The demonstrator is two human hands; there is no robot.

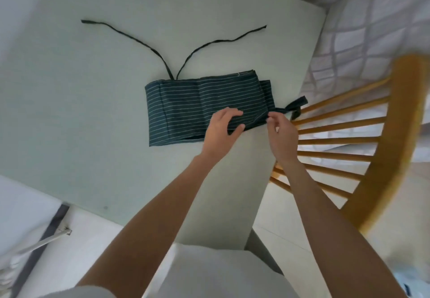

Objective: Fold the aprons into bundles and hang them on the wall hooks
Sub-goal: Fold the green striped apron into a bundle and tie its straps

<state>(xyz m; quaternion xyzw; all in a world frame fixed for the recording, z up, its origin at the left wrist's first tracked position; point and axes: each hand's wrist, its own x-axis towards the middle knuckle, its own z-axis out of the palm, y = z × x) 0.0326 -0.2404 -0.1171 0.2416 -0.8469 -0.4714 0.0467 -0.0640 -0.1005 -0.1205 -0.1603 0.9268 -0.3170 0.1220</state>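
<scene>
Head view, near to far. Left hand point(224, 127): fingers and thumb curled round the apron's point(200, 106) near edge. Right hand point(280, 132): pinching the apron's right end beside a knotted tie point(295, 108). Apron: dark, striped, folded into a band, flat on table point(93, 111). Two straps point(130, 37) trail away across it. Wooden chair point(349, 139): at right.

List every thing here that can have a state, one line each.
apron: folded into a long band, flat on the table
ties: loose, spread out on the table
left hand: grips the apron's near edge
right hand: pinches the apron's right end
chair: beside the table
</scene>
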